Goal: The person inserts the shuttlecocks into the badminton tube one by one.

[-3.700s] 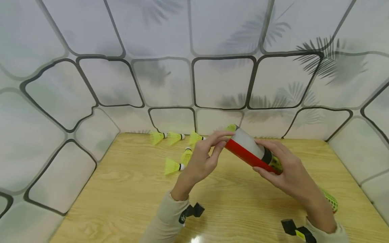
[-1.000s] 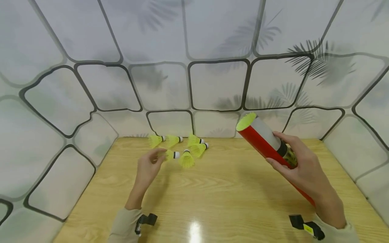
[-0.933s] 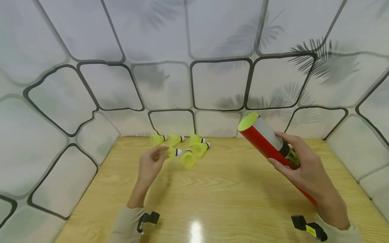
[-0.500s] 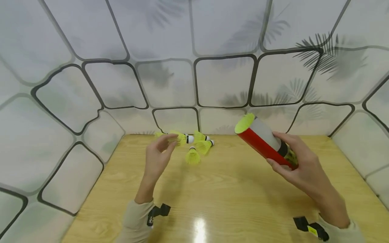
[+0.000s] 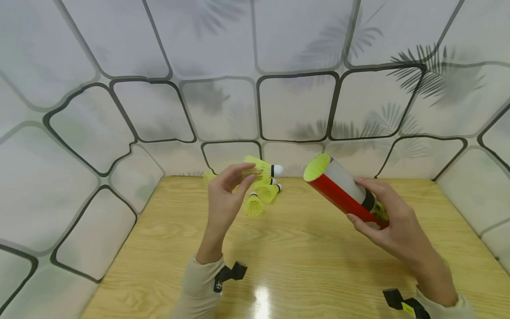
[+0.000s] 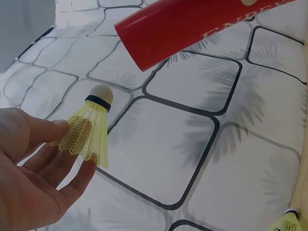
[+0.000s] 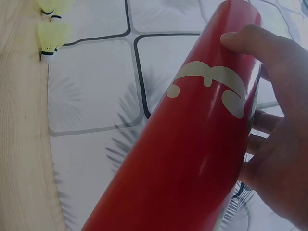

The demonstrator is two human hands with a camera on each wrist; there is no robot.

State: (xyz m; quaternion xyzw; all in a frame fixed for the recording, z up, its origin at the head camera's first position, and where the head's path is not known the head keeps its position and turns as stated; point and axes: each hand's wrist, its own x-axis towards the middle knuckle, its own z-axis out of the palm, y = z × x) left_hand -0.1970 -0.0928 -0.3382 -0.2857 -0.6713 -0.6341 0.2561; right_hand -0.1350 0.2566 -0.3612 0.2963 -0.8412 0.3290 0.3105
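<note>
My left hand (image 5: 228,190) pinches a yellow shuttlecock (image 5: 260,167) by its skirt, with the white cork pointing right toward the tube. In the left wrist view the shuttlecock (image 6: 91,125) hangs between thumb and fingers, below the red tube (image 6: 192,29). My right hand (image 5: 398,226) grips the red and grey shuttlecock tube (image 5: 340,188) around its lower part. The tube is tilted, its mouth up and to the left, and yellow shows inside the mouth. A gap separates the held shuttlecock from the tube. The right wrist view shows the fingers (image 7: 262,45) wrapped around the tube (image 7: 187,130).
Several more shuttlecocks lie on the wooden table (image 5: 191,239), among them one shuttlecock (image 5: 253,205) in front and another shuttlecock (image 5: 268,192) beside it. Some are partly hidden behind the left hand. A patterned fabric wall (image 5: 296,106) rises behind the table and along its sides.
My left hand has picked up a shuttlecock from the table and carried it up and to the right, toward the tube. The right hand keeps its grip on the tube, nearly in place lately.
</note>
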